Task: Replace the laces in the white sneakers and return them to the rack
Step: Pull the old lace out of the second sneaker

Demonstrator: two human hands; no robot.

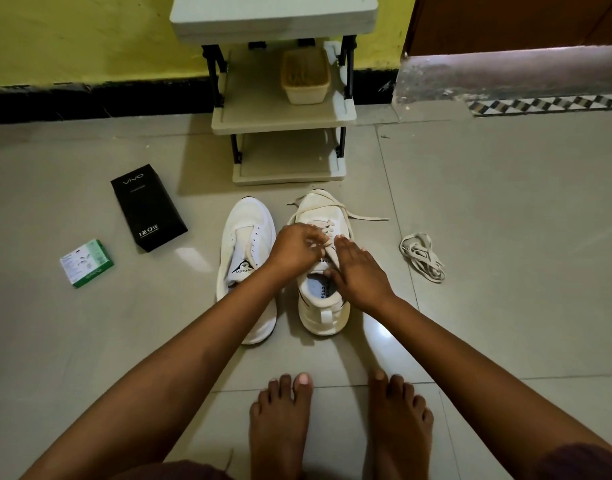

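Open floor right of the sneakers, apart from a loose lace bundle. Left, two boxes: black vivo box, green box. Ahead, rack close behind the toes.

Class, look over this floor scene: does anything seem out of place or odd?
Yes. A loose lace lies in a tangled heap on the floor, right of the shoes. The left sneaker has no lace. The black box and green box lie askew on the tiles.

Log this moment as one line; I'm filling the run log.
stage: lacing right sneaker | left hand: pinches lace | right hand: rests on sneaker | left sneaker: unlaced | spare lace: floor | rack: no sneakers
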